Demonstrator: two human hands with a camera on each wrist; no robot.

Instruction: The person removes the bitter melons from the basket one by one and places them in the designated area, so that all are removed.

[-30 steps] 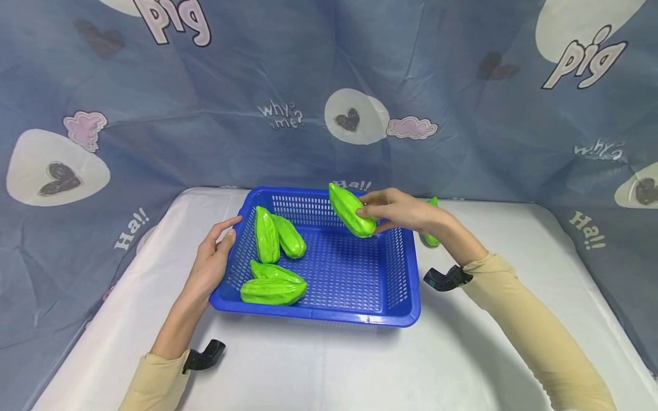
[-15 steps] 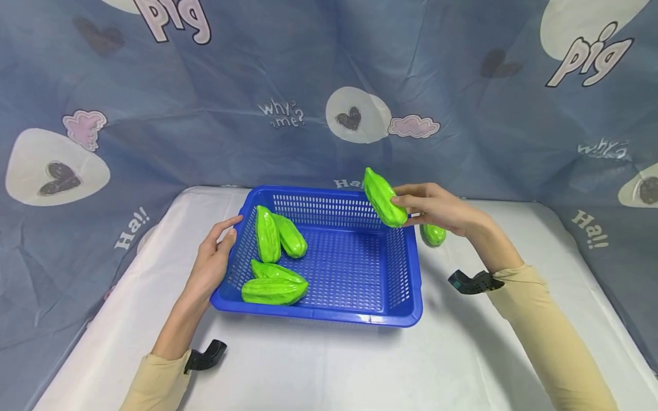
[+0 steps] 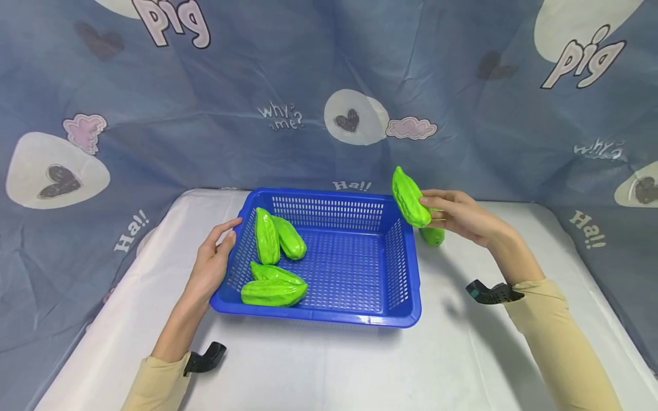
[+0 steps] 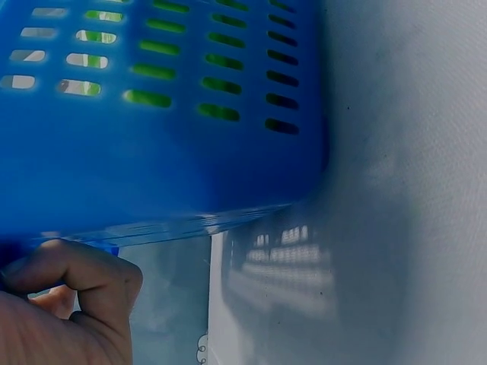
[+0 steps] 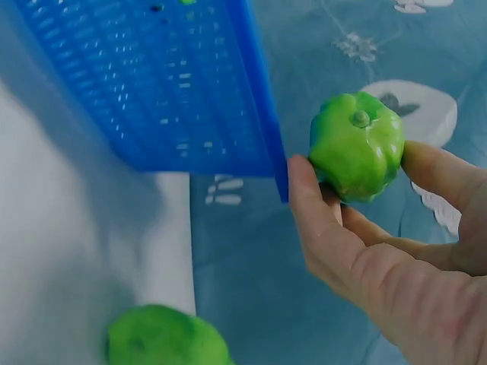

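My right hand [image 3: 465,217] pinches a glossy green ribbed gourd [image 3: 410,197] between thumb and fingers, its pointed end tilted up. In the head view it overlaps the right back corner of a blue plastic basket [image 3: 329,314]. The right wrist view shows the stem end of the held gourd [image 5: 358,144] and fingertips close to the basket rim. My left hand [image 3: 212,260] grips the basket's left rim, its fingers curled there in the left wrist view. Inside, towards the left, lie two upright gourds [image 3: 267,235] and two sideways gourds [image 3: 274,291].
Another green gourd [image 3: 433,236] lies on the white tablecloth [image 3: 329,371] just right of the basket, partly hidden behind the right hand and held gourd. A blue-grey printed cloth [image 3: 216,148] hangs behind and at both sides.
My right hand has carried the gourd rightward, from over the basket's inside to its right back edge. The left hand, the basket and the gourds in it have stayed put.
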